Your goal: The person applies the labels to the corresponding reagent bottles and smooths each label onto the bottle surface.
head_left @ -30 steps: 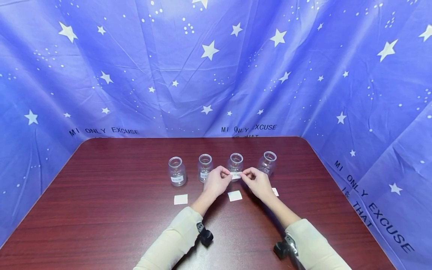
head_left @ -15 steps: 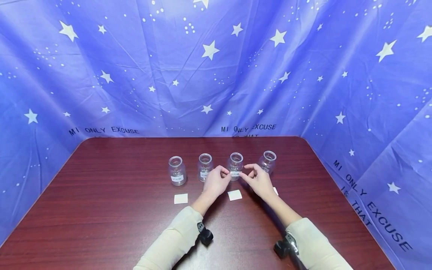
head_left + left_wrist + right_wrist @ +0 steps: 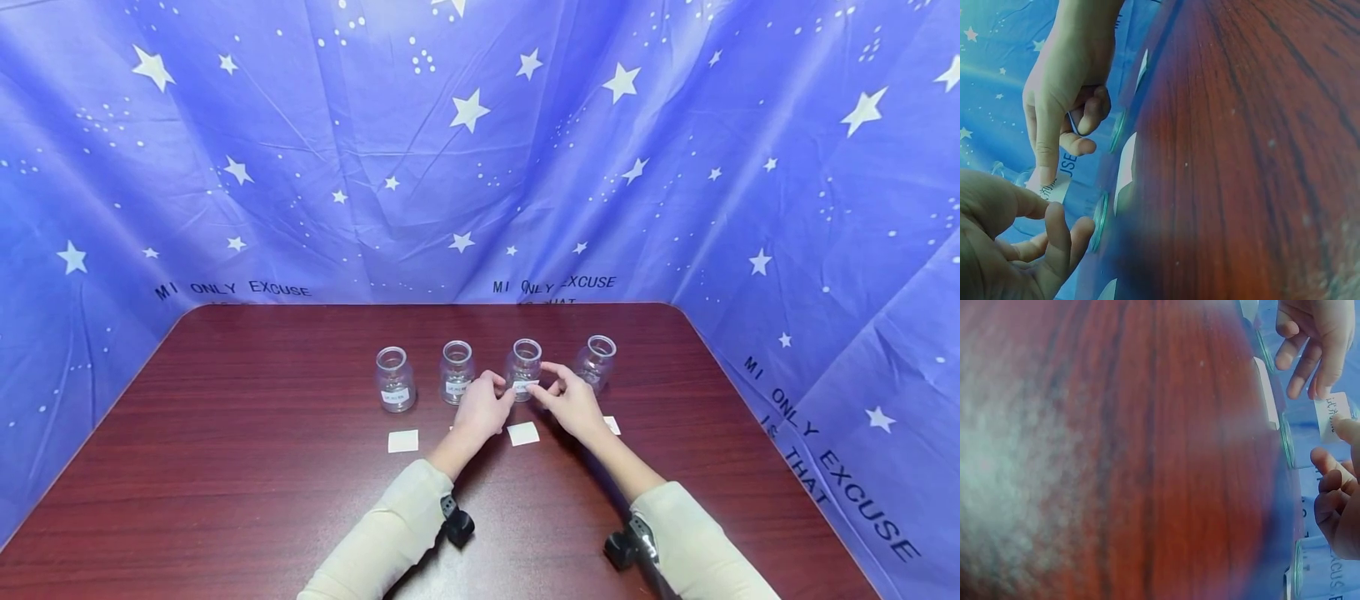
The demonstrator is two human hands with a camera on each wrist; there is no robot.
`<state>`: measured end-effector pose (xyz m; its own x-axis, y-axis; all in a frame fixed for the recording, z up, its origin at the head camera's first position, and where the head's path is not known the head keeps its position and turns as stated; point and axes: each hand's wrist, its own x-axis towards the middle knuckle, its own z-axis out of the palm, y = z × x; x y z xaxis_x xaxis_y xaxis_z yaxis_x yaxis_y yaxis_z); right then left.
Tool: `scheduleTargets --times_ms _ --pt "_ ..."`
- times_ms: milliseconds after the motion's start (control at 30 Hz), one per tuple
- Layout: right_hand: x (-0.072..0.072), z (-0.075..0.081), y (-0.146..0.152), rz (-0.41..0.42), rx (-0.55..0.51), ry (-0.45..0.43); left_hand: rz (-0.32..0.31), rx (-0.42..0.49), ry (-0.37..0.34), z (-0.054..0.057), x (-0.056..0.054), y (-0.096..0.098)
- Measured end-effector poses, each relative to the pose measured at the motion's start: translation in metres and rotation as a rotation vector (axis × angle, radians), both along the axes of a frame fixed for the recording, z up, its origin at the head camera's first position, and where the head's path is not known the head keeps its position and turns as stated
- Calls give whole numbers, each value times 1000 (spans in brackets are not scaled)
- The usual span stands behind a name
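Note:
Third from the left in a row of clear glass jars, one jar carries a white label with dark writing on its front. My right hand presses the label with the thumb, its index finger stretched along the jar's right side. On the other side, my left hand has its thumb tip at the label's left edge, with the fingers loosely bent and apart from the thumb. In the left wrist view, the right thumb points down onto the label.
Two labelled jars, the far-left jar and its neighbour, stand left. Another jar is partly behind my right hand. White paper pieces lie in front, including a left piece and a middle piece. A starry curtain borders the table.
Both hands pinched the label's ends at first. The right index finger has lifted off and straightened beside the jar; the left fingers have drawn slightly away, and more of the label shows against the glass.

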<state>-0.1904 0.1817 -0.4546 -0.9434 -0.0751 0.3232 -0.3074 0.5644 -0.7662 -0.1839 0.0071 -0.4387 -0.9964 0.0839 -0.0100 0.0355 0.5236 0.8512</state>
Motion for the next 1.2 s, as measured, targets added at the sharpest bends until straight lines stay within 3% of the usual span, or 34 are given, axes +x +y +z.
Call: scheduleTargets --times_ms 200,433,700,867,1200 --pt "-3 0 1 -20 28 -83 -13 16 23 0 -2 1" --pt "-2 1 4 3 15 -114 -7 -71 118 -3 -5 2" --pt "-2 0 8 10 1 -66 -22 -103 110 -1 -5 1" --pt "-1 2 7 7 -22 -82 -57 -139 115 3 -4 1" --pt "-1 3 6 9 -31 -109 -8 -165 114 3 -2 0"
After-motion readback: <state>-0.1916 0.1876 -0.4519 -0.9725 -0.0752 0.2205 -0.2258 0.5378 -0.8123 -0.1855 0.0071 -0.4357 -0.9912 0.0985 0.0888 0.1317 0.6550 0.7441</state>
